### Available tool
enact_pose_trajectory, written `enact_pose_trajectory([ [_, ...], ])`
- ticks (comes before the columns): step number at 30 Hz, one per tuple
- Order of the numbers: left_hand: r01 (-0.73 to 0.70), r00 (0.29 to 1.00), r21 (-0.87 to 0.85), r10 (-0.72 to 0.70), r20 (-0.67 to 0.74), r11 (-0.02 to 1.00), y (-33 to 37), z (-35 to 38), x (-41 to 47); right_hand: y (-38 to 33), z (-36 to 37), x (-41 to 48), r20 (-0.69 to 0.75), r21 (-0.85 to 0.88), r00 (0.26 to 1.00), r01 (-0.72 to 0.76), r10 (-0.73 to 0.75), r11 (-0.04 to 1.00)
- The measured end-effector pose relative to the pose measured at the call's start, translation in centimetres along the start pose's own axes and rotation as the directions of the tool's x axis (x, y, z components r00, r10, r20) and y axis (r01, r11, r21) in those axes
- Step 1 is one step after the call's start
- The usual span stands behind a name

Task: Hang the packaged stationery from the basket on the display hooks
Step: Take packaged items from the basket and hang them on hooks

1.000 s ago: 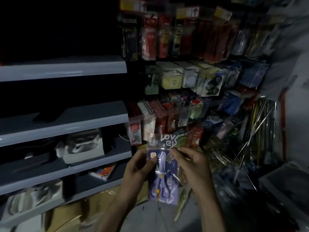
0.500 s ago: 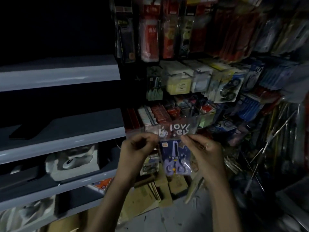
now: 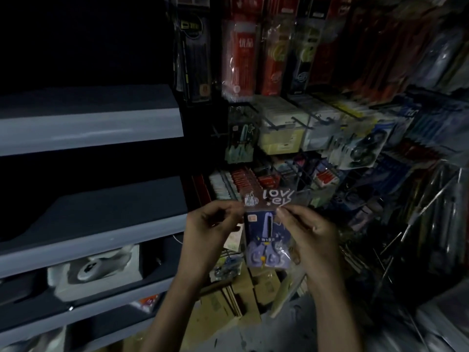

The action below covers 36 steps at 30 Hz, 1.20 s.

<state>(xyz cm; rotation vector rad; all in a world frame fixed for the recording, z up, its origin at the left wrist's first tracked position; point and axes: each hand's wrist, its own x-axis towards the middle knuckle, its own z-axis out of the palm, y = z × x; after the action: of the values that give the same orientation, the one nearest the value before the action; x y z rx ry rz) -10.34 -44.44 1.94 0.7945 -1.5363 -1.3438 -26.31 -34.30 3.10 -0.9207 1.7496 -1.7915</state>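
Observation:
A clear packet of purple scissors (image 3: 266, 240) on a dark blue card, with white lettering on its top flap, hangs between my hands in front of the display rack. My left hand (image 3: 210, 232) pinches the packet's upper left edge. My right hand (image 3: 307, 237) pinches its upper right edge, fingers curled down the side. The flap's hole sits just below a row of hooks (image 3: 299, 174) carrying red and white packets. No basket is in view.
Grey shelves (image 3: 96, 224) stand at the left, one holding a white boxed item (image 3: 99, 273). The rack (image 3: 317, 118) ahead and to the right is crowded with hanging packets. Cardboard boxes (image 3: 243, 295) lie on the floor below. Bare metal hooks (image 3: 418, 219) jut out at the right.
Both hands have lifted the scissors packet from low in front of me up toward the rack's lower rows. The view has moved closer to the display.

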Motion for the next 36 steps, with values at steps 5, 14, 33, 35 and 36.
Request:
enact_pose_trajectory([
  [5,-0.018,0.999,0.013,0.018,-0.031,1.0,0.7,1.3,2.6,0.7,-0.5,3.6,-0.039,-0.01,0.999,0.038,-0.038,0.999],
  [14,-0.089,0.974,0.12,0.111,-0.195,0.989,2.8,6.3,8.4,1.9,-2.3,10.0,-0.038,-0.074,0.987,0.156,-0.159,0.985],
  [33,-0.236,0.953,0.021,0.236,-0.192,0.972,5.8,8.6,9.6,1.2,-0.1,17.2,0.102,0.132,0.978,0.168,-0.182,0.977],
  [35,-0.246,0.95,0.055,0.252,-0.186,0.968,5.7,8.4,9.4,1.1,0.5,17.5,0.079,0.153,0.977,0.187,-0.2,0.97],
  [36,-0.248,0.949,0.072,0.257,-0.183,0.966,5.6,8.3,9.4,1.0,0.8,17.6,0.072,0.164,0.977,0.189,-0.203,0.968],
])
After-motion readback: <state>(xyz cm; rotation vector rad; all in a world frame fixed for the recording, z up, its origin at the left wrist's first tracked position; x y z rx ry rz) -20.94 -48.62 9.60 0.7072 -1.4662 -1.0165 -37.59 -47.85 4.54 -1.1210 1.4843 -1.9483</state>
